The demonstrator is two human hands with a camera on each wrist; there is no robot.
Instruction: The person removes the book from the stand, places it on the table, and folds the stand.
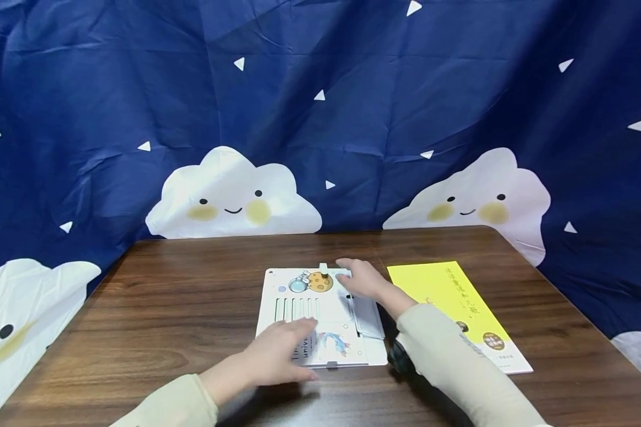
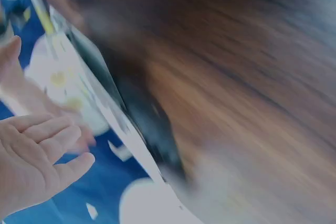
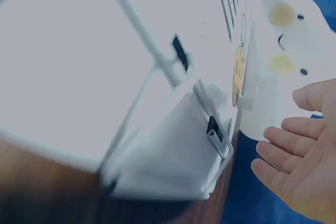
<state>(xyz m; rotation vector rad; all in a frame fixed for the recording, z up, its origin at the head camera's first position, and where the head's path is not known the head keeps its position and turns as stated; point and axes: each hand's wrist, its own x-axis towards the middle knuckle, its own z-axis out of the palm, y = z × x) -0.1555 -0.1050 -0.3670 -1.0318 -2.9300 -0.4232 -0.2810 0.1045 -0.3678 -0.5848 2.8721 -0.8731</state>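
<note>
A white book stand (image 1: 331,314) lies on the wooden table, printed with an astronaut and planet and cut with several slots. My left hand (image 1: 279,354) hovers over its near left corner, fingers spread and holding nothing. Close over its far right corner is my right hand (image 1: 364,279), fingers relaxed. In the right wrist view, the right hand (image 3: 304,150) is beside the stand (image 3: 79,51), where a hinged flap (image 3: 168,145) with metal wire stands out at an angle. The left wrist view shows the left palm (image 2: 37,156) with nothing in it, near the stand's edge.
A yellow book (image 1: 432,284) lies on the table right of the stand, partly behind the right forearm. The brown table (image 1: 192,296) extends to both sides. Behind it hangs a blue curtain (image 1: 278,118) with clouds and small white triangles.
</note>
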